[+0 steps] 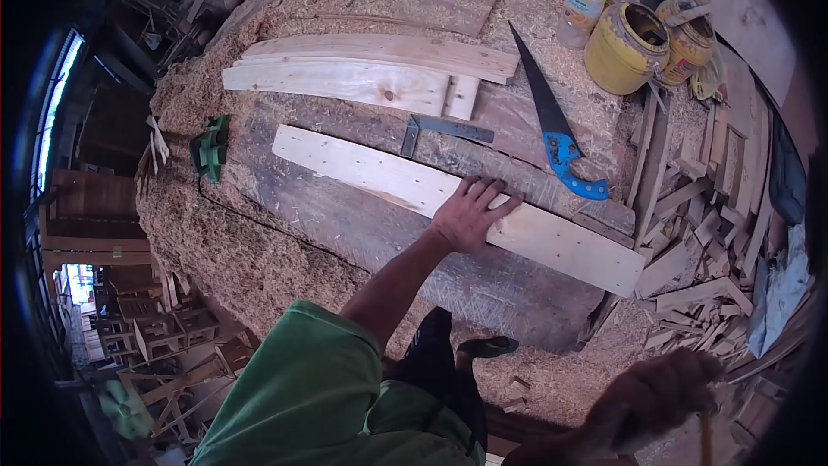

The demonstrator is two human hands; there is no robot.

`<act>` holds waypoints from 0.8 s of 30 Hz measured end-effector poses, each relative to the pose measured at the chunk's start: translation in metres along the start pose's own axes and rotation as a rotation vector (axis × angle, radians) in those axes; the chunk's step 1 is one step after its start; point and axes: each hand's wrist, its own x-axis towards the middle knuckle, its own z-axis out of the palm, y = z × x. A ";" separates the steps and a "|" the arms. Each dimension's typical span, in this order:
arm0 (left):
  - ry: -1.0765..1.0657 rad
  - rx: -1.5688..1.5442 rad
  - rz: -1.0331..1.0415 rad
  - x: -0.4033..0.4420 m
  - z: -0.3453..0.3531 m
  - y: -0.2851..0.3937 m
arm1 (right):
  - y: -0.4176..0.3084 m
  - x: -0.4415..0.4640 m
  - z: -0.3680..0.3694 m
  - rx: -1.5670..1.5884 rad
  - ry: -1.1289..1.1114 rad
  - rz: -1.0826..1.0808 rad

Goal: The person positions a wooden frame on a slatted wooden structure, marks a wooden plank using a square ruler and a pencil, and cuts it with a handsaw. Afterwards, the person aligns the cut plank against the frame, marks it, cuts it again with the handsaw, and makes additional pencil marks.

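My left hand (pixel 473 214) lies palm down with its fingers spread on a long pale board (pixel 371 173), which rests diagonally on the workbench. Low at the right, away from the board, my right hand (pixel 660 397) is curled and blurred. A thin yellowish stick (pixel 706 438) shows just below its fingers; whether the hand grips it is unclear. Above the board lies a metal try square (pixel 453 129). Farther right is a handsaw with a blue handle (pixel 564 155), its dark blade pointing up and away.
More planks (pixel 345 82) lie at the back of the bench (pixel 302 190). A green power tool (pixel 210 149) with a cord sits at the left. A plastic bottle (pixel 582 4) and yellow containers (pixel 623 50) stand at the back right, above heaped wood offcuts (pixel 703 267).
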 end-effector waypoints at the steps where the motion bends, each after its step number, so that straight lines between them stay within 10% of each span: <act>1: 0.001 -0.012 0.004 0.001 0.000 -0.001 | -0.007 -0.003 -0.015 -0.195 -0.079 0.141; 5: 0.061 -0.072 0.019 0.000 0.007 -0.004 | 0.015 0.014 -0.014 -0.520 -0.388 0.403; 9: 0.040 -0.082 0.024 0.004 0.004 -0.004 | 0.005 0.023 0.017 -0.805 -0.460 0.153; 15: -0.020 -0.040 -0.001 0.008 0.004 0.002 | 0.007 0.004 0.124 -1.926 0.219 0.188; 17: -0.007 -0.072 0.000 0.007 0.006 -0.002 | 0.057 0.039 0.079 -0.956 -0.248 -0.318; 24: -0.001 -0.120 0.004 0.008 0.007 -0.009 | 0.057 0.081 0.090 -1.037 -0.255 -0.147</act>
